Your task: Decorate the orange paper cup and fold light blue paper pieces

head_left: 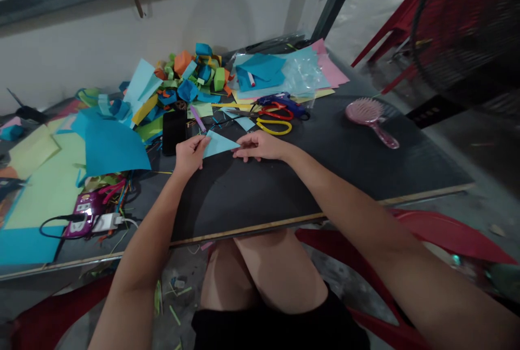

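Note:
A light blue triangle of paper (pixel 218 144) is held between my two hands, just above the dark table. My left hand (pixel 189 153) pinches its wide left end between thumb and fingers. At the pointed right end, my right hand (pixel 260 146) has thumb and fingertips closed on the tip. Behind the hands lie scissors with red and yellow handles (pixel 274 127), a purple marker (pixel 197 118) and a cut strip of light blue paper (pixel 241 120). A black phone (pixel 174 132) rests just left of my left hand.
Folded paper pieces (pixel 190 71) are heaped at the back. Coloured sheets (pixel 49 176) and a purple power strip (pixel 84 212) with cables lie left. A blue glue gun (pixel 286 103) is behind the scissors. A pink hairbrush (pixel 369 114) lies right, near a fan (pixel 467 30).

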### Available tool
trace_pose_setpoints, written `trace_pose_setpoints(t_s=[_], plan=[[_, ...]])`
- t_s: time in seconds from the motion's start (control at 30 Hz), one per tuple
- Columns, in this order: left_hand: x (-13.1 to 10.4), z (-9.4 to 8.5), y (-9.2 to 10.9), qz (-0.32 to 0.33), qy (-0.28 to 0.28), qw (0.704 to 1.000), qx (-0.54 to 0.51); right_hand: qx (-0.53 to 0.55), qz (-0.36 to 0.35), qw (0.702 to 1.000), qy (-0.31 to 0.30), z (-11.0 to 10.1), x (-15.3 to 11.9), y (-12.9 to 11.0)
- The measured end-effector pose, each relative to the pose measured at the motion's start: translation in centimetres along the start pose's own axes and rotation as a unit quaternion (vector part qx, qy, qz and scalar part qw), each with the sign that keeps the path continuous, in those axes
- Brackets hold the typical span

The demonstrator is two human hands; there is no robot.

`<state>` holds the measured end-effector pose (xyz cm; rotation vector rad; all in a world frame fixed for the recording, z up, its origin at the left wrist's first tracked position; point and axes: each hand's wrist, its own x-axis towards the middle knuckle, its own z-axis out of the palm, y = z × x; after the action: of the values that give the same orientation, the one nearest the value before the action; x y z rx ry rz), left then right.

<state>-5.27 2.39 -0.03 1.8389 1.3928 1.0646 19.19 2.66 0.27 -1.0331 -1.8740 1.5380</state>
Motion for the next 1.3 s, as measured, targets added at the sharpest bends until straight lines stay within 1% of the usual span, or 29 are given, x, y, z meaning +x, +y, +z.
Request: trace_pose_setpoints(t_s=[0.13,0.23,0.33,0.4,0.5,0.6,0.67,0.77,0.8,0.87,0.93,1.0,1.07,1.13,1.2,1.3], plan=[[0.0,-0.3,0.0,-0.001,0.024,1.0,0.0,-0.022,-0.02,0.999,0.036,0.3,0.1,0.2],[0.0,-0.2,-0.1,0.009,0.04,0.999,0.012,0.003,-0.026,0.999,0.039,0.4,0.3,0.4],[-0.1,-0.2,-0.3,0.01,0.058,0.998,0.013,0.041,-0.036,0.997,0.054,0.6,0.4,0.6],[-0.1,-0.2,-0.3,0.009,0.06,0.998,0.01,0.054,-0.039,0.996,0.061,0.6,0.5,0.7],[-0.1,-0.1,-0.3,0.008,0.053,0.999,0.007,0.037,-0.034,0.997,0.058,0.5,0.5,0.7],[-0.1,0.0,0.2,-0.008,0.055,0.998,-0.013,0.021,-0.038,0.998,0.046,0.2,0.2,0.6],[-0.1,0.0,0.5,-0.031,0.073,0.996,-0.039,0.043,-0.05,0.997,0.041,0.1,0.1,0.6],[-0.2,-0.2,0.8,-0.049,0.082,0.994,-0.053,0.096,-0.071,0.991,0.066,0.4,0.3,0.8],[-0.3,-0.2,0.8,-0.046,0.072,0.995,-0.048,0.105,-0.076,0.988,0.08,0.7,0.4,0.8],[-0.6,0.1,0.8,-0.023,0.034,0.999,-0.026,0.098,-0.075,0.987,0.099,1.2,0.5,0.8],[-1.0,0.5,0.9,0.011,-0.01,1.0,-0.006,0.049,-0.076,0.99,0.106,1.6,0.5,0.7],[-1.2,1.0,1.0,0.028,-0.046,0.999,0.002,-0.021,-0.086,0.99,0.11,1.6,0.4,0.7],[-1.3,1.3,1.1,0.021,-0.06,0.998,-0.007,-0.079,-0.103,0.984,0.126,1.3,0.3,0.7],[-1.1,1.3,1.2,0.008,-0.061,0.998,-0.023,-0.111,-0.111,0.977,0.147,0.9,0.3,0.8],[-0.9,1.0,1.1,-0.003,-0.068,0.997,-0.037,-0.128,-0.114,0.972,0.161,0.6,0.3,0.9],[-0.8,0.6,0.8,-0.003,-0.098,0.994,-0.038,-0.119,-0.115,0.974,0.153,0.7,0.3,1.0]])
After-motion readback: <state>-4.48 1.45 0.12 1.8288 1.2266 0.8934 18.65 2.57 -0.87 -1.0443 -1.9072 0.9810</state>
